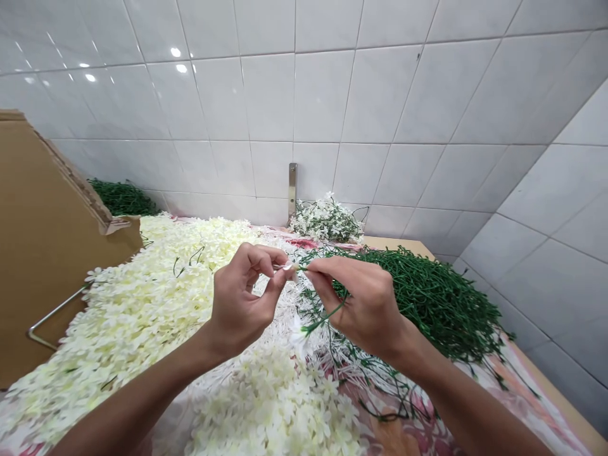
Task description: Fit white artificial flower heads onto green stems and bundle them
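Observation:
My left hand (249,294) pinches a small white piece, seemingly an artificial flower, between thumb and fingertips. Facing it, my right hand (363,297) grips a green plastic stem (332,315), whose tip meets the white piece at my left fingertips. A white artificial flower (298,334) hangs from another branch of that stem, below my hands. Under them lies a heap of thin white stamen-like strands (280,316). Cream flower heads (156,304) are piled to the left, with more cream flower heads (275,405) close in front of me.
Green stems (437,297) form a big pile on the right. Finished-looking white flower sprigs (330,218) lie against the tiled wall (318,95), beside a metal strip (292,190). At left stands a cardboard sheet (47,253), with more green stems (121,197) behind it.

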`<action>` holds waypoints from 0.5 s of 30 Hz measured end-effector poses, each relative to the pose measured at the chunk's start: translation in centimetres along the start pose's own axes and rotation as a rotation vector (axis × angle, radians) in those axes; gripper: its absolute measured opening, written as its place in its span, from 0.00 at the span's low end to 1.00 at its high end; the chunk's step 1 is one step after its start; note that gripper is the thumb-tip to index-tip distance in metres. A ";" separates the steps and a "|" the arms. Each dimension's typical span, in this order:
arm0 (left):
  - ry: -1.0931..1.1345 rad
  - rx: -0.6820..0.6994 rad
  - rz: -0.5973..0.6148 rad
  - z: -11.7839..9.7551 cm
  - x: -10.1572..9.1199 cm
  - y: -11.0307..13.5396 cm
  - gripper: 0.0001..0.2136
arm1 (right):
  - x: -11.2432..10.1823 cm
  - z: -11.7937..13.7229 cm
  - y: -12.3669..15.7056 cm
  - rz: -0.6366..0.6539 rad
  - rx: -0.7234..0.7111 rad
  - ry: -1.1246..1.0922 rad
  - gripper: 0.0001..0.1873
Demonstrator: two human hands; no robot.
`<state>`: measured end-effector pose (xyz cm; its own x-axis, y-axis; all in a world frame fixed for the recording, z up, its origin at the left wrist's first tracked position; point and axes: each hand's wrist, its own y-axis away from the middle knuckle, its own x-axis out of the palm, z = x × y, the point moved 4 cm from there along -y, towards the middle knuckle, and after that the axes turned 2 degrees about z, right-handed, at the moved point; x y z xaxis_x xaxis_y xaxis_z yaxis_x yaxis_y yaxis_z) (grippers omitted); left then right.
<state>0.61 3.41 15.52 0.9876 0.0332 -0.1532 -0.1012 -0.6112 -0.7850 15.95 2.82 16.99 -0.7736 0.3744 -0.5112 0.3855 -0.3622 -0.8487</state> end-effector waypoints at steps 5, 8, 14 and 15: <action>0.009 0.004 0.033 0.1 0.1 -0.1 0.13 | 0.0 0.0 -0.1 0.044 -0.034 0.014 0.09; 0.035 -0.030 0.058 0.0 0.0 -0.3 0.14 | 0.0 -0.1 -0.1 0.056 -0.061 0.009 0.10; 0.149 -0.156 0.146 -0.4 0.2 -0.8 0.14 | -0.1 -0.1 -0.3 0.050 -0.124 -0.036 0.09; 0.154 -0.161 0.139 -0.4 0.2 -0.9 0.14 | -0.1 -0.1 -0.3 0.040 -0.123 -0.038 0.08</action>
<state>0.90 3.64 16.39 0.9734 -0.1731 -0.1500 -0.2290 -0.7196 -0.6555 15.96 2.95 17.25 -0.7738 0.3283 -0.5417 0.4738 -0.2676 -0.8390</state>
